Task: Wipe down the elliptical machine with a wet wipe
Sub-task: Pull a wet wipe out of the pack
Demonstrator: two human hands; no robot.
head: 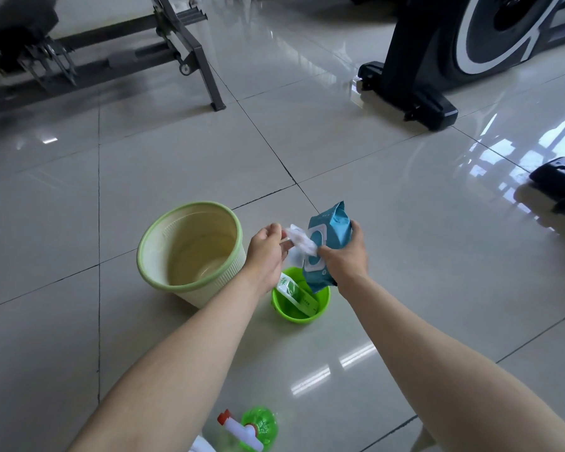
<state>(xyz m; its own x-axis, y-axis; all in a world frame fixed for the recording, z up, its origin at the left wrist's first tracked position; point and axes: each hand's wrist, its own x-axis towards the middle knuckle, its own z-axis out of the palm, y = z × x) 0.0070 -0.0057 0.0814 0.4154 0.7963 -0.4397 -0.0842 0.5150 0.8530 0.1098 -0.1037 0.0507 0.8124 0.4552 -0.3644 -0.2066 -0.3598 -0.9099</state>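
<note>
Cream bin (209, 230) with a green rim sat on the glossy tile floor (405, 256). Small green bucket (323, 301) was just beside it, with a green-and-white packet (296, 293) inside. Green spray bottle (260, 425) down at the bottom edge, grey metal frame (204, 71) up top left.

Both bare arms reach forward and down, forearms converging so the hands sit close together, just apart. Left hand (264, 252) shows its back to the camera, fingers curled, thumb and fingertips pinching the white wipe (299, 242). Right hand (345, 256), back up too, wraps its fingers round the blue wipe pack (328, 234), thumb lying across the front.
</note>
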